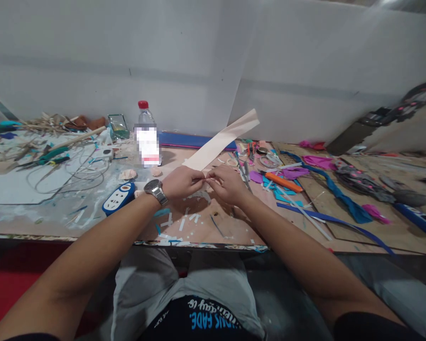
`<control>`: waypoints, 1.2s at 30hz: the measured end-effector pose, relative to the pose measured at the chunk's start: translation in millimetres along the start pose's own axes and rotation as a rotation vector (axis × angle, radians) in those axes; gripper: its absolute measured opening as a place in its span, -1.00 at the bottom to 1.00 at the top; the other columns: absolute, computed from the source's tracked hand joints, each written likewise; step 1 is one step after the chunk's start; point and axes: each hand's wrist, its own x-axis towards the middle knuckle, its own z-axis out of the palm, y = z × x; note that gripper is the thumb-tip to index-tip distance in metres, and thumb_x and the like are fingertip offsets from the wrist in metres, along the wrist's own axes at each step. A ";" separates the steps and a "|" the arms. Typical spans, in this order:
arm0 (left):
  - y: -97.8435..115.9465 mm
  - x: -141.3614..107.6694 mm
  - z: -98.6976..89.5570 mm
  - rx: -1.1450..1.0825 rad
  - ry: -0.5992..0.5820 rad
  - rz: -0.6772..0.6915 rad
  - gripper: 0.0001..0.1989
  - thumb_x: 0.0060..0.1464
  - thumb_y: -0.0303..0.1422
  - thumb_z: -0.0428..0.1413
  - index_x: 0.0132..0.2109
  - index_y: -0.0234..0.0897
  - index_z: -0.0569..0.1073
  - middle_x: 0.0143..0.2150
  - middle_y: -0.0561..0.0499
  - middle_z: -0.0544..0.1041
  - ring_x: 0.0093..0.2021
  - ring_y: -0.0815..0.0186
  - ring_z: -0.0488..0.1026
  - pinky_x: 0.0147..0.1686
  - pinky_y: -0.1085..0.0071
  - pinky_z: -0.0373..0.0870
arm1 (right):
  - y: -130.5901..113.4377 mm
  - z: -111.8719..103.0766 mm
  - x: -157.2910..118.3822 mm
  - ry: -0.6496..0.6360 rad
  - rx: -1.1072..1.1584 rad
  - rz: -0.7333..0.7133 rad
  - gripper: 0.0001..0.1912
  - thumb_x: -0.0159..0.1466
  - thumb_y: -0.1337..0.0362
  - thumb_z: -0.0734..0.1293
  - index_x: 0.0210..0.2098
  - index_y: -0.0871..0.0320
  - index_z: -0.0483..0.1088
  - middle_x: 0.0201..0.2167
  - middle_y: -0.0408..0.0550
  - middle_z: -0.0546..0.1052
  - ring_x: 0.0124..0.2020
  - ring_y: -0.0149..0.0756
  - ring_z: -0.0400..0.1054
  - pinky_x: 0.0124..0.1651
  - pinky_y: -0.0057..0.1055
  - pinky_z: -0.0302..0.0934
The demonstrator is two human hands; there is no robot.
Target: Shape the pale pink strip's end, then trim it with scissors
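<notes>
A long cream paper strip (223, 139) slants up and to the right from behind my hands, its far end raised in front of the wall. My left hand (184, 182), with a metal watch on the wrist, is closed in a pinch at the strip's near end. Against it, my right hand (227, 183) pinches too, the fingertips of both hands almost touching. The fingers cover the exact part of the strip they grip. White and blue paper scraps (181, 221) lie on the table below my hands.
A red-capped bottle (147, 118) and a blue power strip (119, 198) stand to the left, near coiled white cable and green-handled pliers (51, 155). At right lie an orange utility knife (283, 182), a blue ribbon (341, 220) and purple paper. A blue flat case (188, 139) lies along the wall.
</notes>
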 end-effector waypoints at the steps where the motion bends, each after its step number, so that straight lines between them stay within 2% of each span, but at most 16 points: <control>1: 0.1 0.1 1.0 0.039 0.003 0.011 -0.66 0.30 -0.24 -0.04 -0.26 -0.28 0.59 -0.38 -0.07 0.59 -0.40 0.29 0.40 -0.37 0.37 0.08 | 0.0 0.9 0.0 -0.009 0.008 0.013 -0.85 0.34 0.26 0.29 -0.32 0.15 0.46 -0.39 0.00 0.53 -0.28 -0.17 0.34 -0.16 -0.28 0.14; 6: 1.1 0.6 5.3 0.145 0.021 0.053 -0.63 0.34 -0.23 -0.05 -0.31 -0.26 0.56 -0.42 -0.07 0.57 -0.41 0.28 0.41 -0.37 0.36 0.06 | -0.1 4.1 1.0 -0.079 0.075 0.096 -0.82 0.33 0.31 0.21 -0.40 0.12 0.35 -0.41 -0.03 0.47 -0.29 -0.18 0.28 -0.19 -0.30 0.12; 13: -1.5 -0.6 3.1 0.175 0.062 0.076 -0.55 0.40 -0.16 -0.13 -0.27 -0.26 0.54 -0.37 -0.08 0.59 -0.36 0.26 0.46 -0.36 0.35 0.09 | -0.5 2.8 3.4 -0.126 0.430 0.292 -0.81 0.31 0.23 0.20 -0.39 0.14 0.33 -0.42 -0.12 0.42 -0.34 -0.28 0.29 -0.25 -0.39 0.15; 18: -2.7 -0.7 2.9 0.184 -0.015 0.066 -0.60 0.40 -0.18 -0.11 -0.19 -0.23 0.56 -0.26 -0.08 0.64 -0.28 0.22 0.52 -0.31 0.35 0.15 | -0.6 1.7 3.7 -0.132 0.337 0.299 -0.86 0.21 0.28 0.22 -0.44 0.16 0.36 -0.46 -0.14 0.40 -0.34 -0.30 0.26 -0.25 -0.40 0.09; 22: -0.8 0.0 3.8 0.162 -0.016 0.047 -0.60 0.40 -0.16 -0.12 -0.15 -0.21 0.56 -0.23 -0.08 0.65 -0.26 0.20 0.53 -0.30 0.34 0.16 | 1.8 3.6 3.1 -0.170 0.429 0.379 -0.84 0.18 0.25 0.20 -0.44 0.16 0.36 -0.48 -0.17 0.36 -0.39 -0.33 0.23 -0.29 -0.41 0.07; 25: 0.2 0.0 2.9 0.154 -0.027 0.048 -0.61 0.39 -0.17 -0.11 -0.16 -0.23 0.56 -0.26 -0.09 0.64 -0.28 0.21 0.52 -0.31 0.34 0.15 | 3.3 4.4 3.0 -0.188 0.452 0.435 -0.84 0.15 0.23 0.20 -0.47 0.15 0.34 -0.52 -0.18 0.33 -0.42 -0.33 0.21 -0.32 -0.41 0.06; 32: -2.2 0.1 -3.3 0.069 -0.090 -0.005 -0.70 0.28 -0.28 -0.03 -0.29 -0.28 0.54 -0.38 -0.06 0.58 -0.40 0.28 0.41 -0.40 0.36 0.05 | 0.2 2.1 3.6 -0.152 0.377 0.392 -0.87 0.15 0.27 0.20 -0.47 0.14 0.32 -0.52 -0.17 0.34 -0.40 -0.31 0.23 -0.31 -0.41 0.07; 36: -3.8 0.3 -5.8 -0.012 -0.117 -0.023 -0.72 0.23 -0.30 -0.01 -0.36 -0.31 0.51 -0.45 -0.02 0.53 -0.45 0.33 0.33 -0.42 0.38 0.03 | -6.0 -1.4 3.1 -0.153 0.400 0.388 -0.88 0.16 0.32 0.23 -0.40 0.16 0.40 -0.45 -0.14 0.46 -0.37 -0.31 0.31 -0.29 -0.42 0.12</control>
